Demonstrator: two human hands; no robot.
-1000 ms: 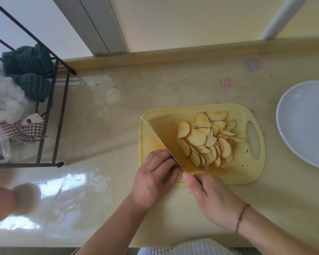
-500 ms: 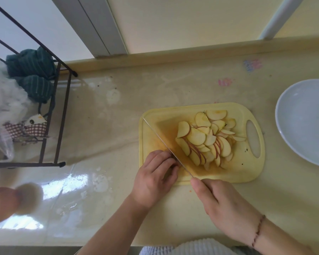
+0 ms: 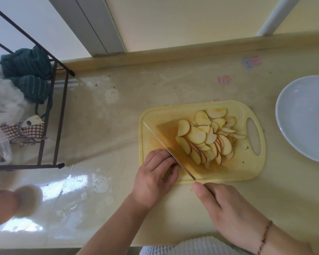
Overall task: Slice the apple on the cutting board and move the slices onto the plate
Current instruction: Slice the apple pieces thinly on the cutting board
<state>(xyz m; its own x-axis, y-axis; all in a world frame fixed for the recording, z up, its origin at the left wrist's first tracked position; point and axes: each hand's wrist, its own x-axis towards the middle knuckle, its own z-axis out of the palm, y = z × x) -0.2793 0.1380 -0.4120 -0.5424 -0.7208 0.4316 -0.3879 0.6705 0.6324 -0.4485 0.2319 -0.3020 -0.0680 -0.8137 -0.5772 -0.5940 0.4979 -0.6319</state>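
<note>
Knife (image 3: 166, 148) gripped in right hand (image 3: 228, 208); left hand (image 3: 155, 179) curled over something hidden on board (image 3: 201, 173); slices (image 3: 208, 137) heaped mid-frame.

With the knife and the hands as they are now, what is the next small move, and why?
Probably press the knife down for one more thin cut. Its blade lies right beside the left hand, whose curled fingers seem to hold a last bit of apple, hidden from view. The right hand grips the handle. The apple slices are piled on the cutting board; the plate holds none.
</note>
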